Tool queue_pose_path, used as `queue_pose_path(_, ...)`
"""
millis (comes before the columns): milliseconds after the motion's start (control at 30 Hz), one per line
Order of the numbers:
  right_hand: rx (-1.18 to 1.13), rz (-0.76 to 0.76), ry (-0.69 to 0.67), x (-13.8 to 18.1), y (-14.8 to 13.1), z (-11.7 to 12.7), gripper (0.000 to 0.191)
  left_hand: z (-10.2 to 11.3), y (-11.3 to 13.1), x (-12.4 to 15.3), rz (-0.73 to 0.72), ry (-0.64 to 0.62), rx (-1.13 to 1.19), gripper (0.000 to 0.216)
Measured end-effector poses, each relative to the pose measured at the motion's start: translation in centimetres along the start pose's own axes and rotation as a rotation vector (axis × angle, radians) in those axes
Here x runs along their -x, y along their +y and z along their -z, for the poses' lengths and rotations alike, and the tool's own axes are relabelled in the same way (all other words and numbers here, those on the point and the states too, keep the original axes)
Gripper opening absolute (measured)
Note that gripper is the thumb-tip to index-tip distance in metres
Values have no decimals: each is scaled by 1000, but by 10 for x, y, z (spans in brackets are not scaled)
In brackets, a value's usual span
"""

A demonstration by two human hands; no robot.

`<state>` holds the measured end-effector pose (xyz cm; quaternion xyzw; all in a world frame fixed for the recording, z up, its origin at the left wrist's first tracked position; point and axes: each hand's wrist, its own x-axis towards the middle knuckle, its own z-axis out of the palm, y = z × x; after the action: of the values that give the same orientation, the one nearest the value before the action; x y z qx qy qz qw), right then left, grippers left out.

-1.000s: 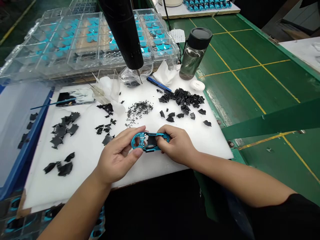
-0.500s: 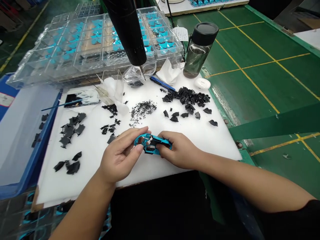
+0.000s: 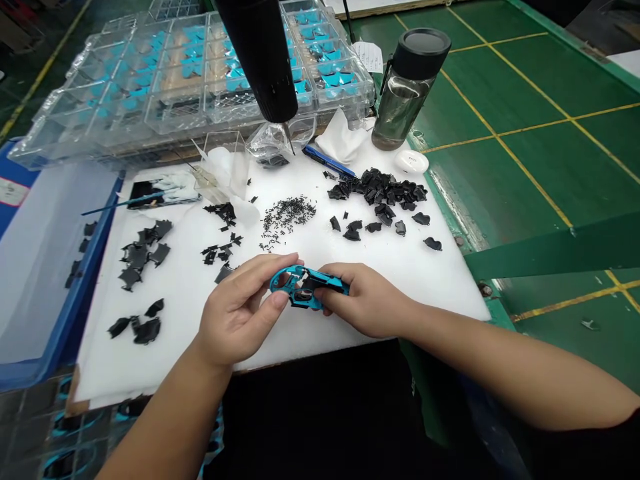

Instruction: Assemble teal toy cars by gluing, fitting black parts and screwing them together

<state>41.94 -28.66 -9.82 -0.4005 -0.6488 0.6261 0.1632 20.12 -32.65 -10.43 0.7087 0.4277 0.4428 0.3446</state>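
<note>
A green work counter (image 3: 500, 167) with yellow lines carries a white foam board (image 3: 165, 360). Beyond the board sit stacked clear plastic trays (image 3: 165, 87) of blue pieces, with a black power screwdriver (image 3: 257, 60) hanging in front of them. On the board lie a heap of black plastic pieces (image 3: 375, 190) to the right and a scatter of tiny black bits (image 3: 289, 215) at centre. Near the board's near edge, the left hand (image 3: 237, 313) and right hand (image 3: 367, 300) both grip, closed from either side, a glossy blue metal frame (image 3: 283, 280) with a black insert.
</note>
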Motion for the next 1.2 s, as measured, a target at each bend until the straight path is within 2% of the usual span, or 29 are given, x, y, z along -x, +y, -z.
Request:
queue_pose_path(400, 24, 32, 49, 1, 1, -3, 15, 0, 0, -1, -1, -6, -60, 48)
queue_pose_path(467, -42, 15, 20, 1, 0, -2, 14, -1, -2, 0, 22, 23, -27, 48)
queue_pose_path(633, -370, -61, -113, -2, 0, -4, 9, -2, -6, 3, 116, 91, 105, 45)
queue_pose_path(733, -450, -82, -146, -2, 0, -5, 8, -1, -6, 3, 126, 93, 138, 43)
queue_pose_path(1200, -253, 44, -98, 4, 0, -9, 8, -4, -5, 2, 167, 79, 297, 42)
